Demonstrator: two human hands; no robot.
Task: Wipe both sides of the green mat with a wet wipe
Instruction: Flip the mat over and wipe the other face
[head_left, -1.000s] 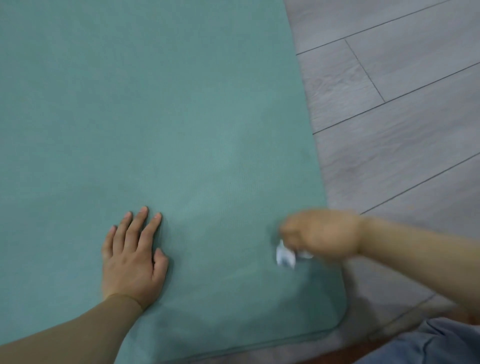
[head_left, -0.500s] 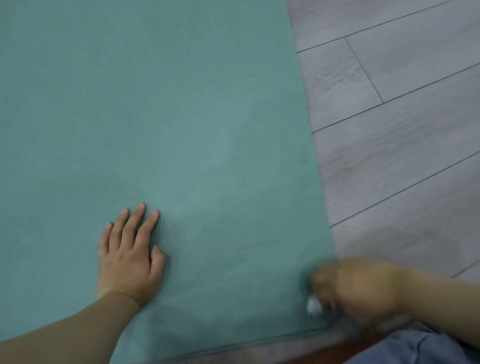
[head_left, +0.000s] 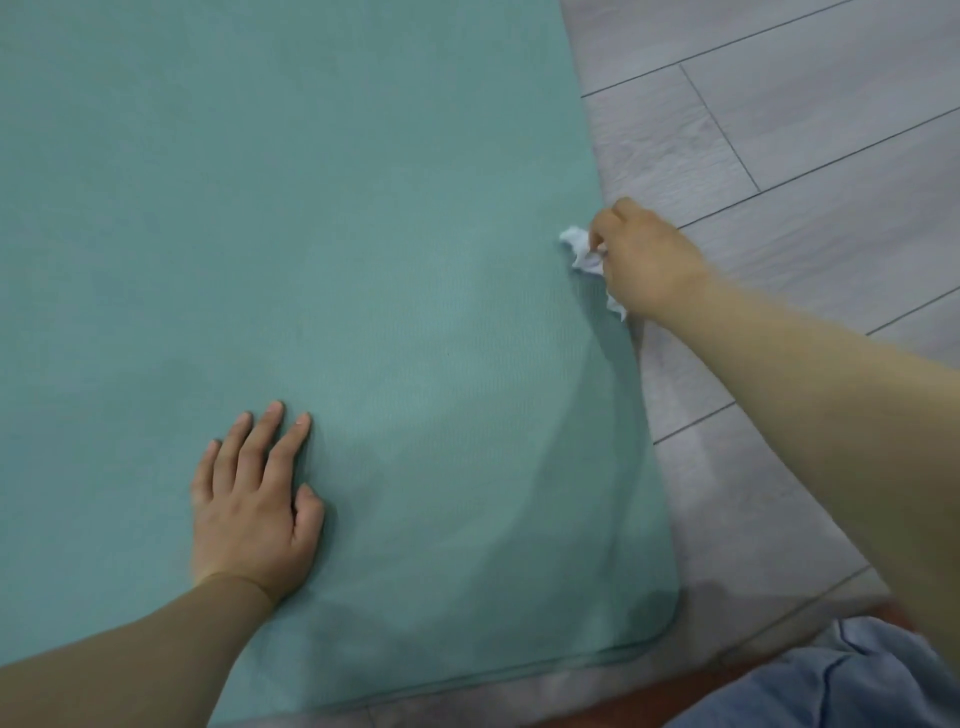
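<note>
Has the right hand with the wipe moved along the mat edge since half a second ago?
Yes. The right hand, gripping the wet wipe, went up the green mat's right edge, away from its near corner.

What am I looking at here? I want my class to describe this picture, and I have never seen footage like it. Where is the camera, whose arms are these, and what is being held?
There is no machine here. A person wears a camera on the head, so you look forward and down at their own two bare arms. A green mat lies flat on a grey wood-look floor. The left hand rests palm down on the mat, fingers straight, as if steadying it. The right hand grips a crumpled white wet wipe at the mat's right edge. The blue cloth at the bottom right is probably the person's clothing.
</note>
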